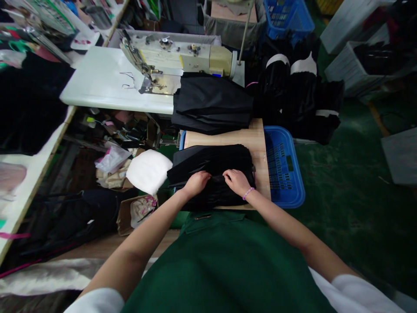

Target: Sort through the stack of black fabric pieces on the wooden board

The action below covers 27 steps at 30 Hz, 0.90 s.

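A stack of black fabric pieces (224,156) lies on a wooden board (260,152) in front of me. My left hand (197,182) rests on the middle of this stack, fingers curled together and gripping the cloth. Close to its right, my right hand (237,181) pinches the same black fabric; a pink beaded bracelet circles that wrist. How many layers the fingers hold is hidden. Beyond, a second pile of dark fabric (211,102) lies partly on the sewing table and hangs over its near edge.
A sewing machine (192,56) stands on the pale table (97,82) at the back. The board rests across a blue plastic basket (293,174). Black bundles with white bands (302,67) are piled at right. A white padded seat (148,169) and a cardboard box (125,217) are at left.
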Tool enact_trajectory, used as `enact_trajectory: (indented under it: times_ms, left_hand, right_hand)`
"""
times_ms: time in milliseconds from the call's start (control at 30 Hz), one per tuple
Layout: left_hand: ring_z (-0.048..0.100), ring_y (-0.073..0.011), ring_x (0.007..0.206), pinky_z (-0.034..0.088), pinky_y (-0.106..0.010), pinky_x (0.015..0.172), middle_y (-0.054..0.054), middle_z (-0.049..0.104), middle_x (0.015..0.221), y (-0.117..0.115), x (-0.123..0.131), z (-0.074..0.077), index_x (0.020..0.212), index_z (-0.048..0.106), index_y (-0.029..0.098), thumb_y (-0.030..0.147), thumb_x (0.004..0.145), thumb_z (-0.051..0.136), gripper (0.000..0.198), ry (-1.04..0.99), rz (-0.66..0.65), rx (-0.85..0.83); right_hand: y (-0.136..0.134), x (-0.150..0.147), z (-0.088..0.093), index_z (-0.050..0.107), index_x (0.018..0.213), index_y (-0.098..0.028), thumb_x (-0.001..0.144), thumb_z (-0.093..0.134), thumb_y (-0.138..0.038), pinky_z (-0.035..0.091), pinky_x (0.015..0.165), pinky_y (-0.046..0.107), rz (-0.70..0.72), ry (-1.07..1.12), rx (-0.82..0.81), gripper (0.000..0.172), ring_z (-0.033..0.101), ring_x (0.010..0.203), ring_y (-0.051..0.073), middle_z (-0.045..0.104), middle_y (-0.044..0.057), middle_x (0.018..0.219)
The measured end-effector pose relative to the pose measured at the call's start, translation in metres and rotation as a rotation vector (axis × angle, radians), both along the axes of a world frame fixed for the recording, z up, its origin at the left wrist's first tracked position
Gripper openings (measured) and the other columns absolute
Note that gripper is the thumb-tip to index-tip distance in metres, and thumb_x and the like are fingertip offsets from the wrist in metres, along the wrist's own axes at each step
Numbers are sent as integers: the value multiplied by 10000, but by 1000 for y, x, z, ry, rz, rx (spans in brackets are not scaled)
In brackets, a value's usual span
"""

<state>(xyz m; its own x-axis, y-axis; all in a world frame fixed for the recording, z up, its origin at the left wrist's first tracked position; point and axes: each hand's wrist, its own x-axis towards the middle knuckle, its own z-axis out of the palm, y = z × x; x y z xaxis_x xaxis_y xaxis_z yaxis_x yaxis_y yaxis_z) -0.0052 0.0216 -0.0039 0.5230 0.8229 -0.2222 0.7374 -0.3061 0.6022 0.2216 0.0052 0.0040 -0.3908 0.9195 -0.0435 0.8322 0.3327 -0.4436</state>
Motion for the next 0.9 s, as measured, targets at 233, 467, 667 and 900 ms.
enact_trajectory:
  times_ms: [233,467,667,900]
  left_hand:
    - [631,-237,1017,496,-338,946,-103,675,1051,19,6,10,1014,690,130,141,930,434,269,33,21,-57]
    - [646,-228,985,498,-311,927,-101,691,1025,31,6,16,996,702,136,137,910,439,277,61,17,-118]
    - [641,-209,969,491,-296,920,-90,692,1010,35,4,18,980,695,134,137,913,428,276,35,-4,-149]
    - [596,-298,1075,494,-371,935,-146,621,1158,10,0,29,1207,582,125,504,754,767,619,34,-100,-31]
  right_hand:
    - [-9,-5,7,613,1155,-169,921,570,-196,407,971,375,91,-5,87,239,577,1050,224,668,74,1129]
    - [-4,-16,0,534,1334,-129,931,497,-119,386,934,441,108,-82,110,404,530,1063,270,620,140,1212]
    - [4,-14,3,594,1254,-167,931,595,-216,385,879,368,170,-62,101,327,544,1025,238,652,95,1152]
    - [11,-19,7,664,1042,-189,951,543,-179,396,837,351,33,-15,82,151,585,939,225,692,68,992]
